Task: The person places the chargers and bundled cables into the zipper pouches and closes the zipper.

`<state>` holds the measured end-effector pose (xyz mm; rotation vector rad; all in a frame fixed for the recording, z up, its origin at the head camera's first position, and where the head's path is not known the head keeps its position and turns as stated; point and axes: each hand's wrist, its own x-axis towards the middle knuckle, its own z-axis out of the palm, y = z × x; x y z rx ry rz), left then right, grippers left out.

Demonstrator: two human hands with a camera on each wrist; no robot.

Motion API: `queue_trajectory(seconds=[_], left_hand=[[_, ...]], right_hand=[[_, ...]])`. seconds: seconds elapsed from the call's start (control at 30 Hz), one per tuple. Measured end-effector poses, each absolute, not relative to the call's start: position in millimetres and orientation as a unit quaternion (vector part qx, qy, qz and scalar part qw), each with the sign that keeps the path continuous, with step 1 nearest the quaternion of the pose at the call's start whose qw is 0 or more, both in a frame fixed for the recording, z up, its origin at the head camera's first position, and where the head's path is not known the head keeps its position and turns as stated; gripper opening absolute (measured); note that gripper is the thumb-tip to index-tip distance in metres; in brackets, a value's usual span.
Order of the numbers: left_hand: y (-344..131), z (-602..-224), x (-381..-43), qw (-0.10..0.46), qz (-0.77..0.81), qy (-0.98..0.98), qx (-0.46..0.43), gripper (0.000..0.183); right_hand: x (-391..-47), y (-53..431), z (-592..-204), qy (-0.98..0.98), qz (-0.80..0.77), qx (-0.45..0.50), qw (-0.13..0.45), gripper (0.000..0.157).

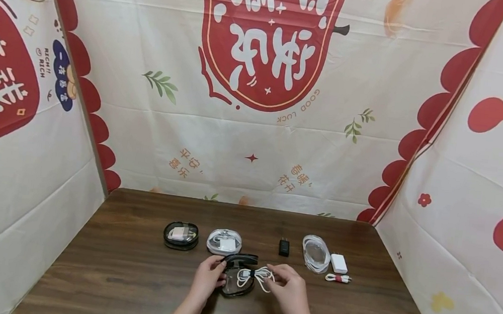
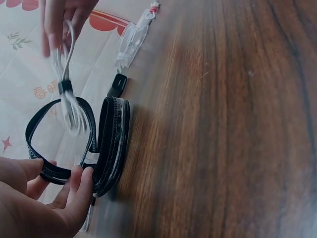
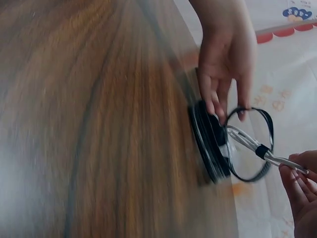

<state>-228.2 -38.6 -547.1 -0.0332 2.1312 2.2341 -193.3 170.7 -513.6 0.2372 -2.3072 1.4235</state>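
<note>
My left hand [image 1: 208, 277] holds a small clear case with a black zipped rim [image 1: 243, 260] by its edge, the lid standing up from the base. In the left wrist view, thumb and fingers of that hand [image 2: 49, 203] pinch the raised black rim [image 2: 37, 111]. A folded white cable [image 1: 262, 275], bound with a black strap [image 3: 262, 151], hangs from the fingertips of my right hand [image 1: 291, 286]. The cable's lower loops [image 2: 74, 119] overlap the raised lid ring in the wrist views; whether they touch the case is unclear.
Behind the hands lie a black-rimmed case [image 1: 181, 246] and a white-rimmed case [image 1: 224, 244], both with pale items inside. Rightward are a black plug adapter [image 1: 284, 247], a clear white-edged case [image 1: 316, 254], a white adapter [image 1: 339, 263] and a red-tied white cable [image 1: 335, 278].
</note>
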Motion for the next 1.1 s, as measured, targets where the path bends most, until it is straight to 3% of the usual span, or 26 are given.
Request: queue_trajectory(seconds=[0.33,0.77,1.1], left_hand=[[-35,-546,-226,0.026,0.719,0.694,-0.004,0.024],[-37,-534,-221,-0.031,0.676,0.736,0.029,0.017],[-35,-548,-228,-0.029,0.666,0.745,0.014,0.016]], right_hand=[[-203,153,-526,-0.838,0.516,0.065,0.165,0.027],[-212,153,-535,-0.832,0.547,0.036,0.086,0.026],[-217,156,-544,-0.847,0.522,0.031,0.100,0.022]])
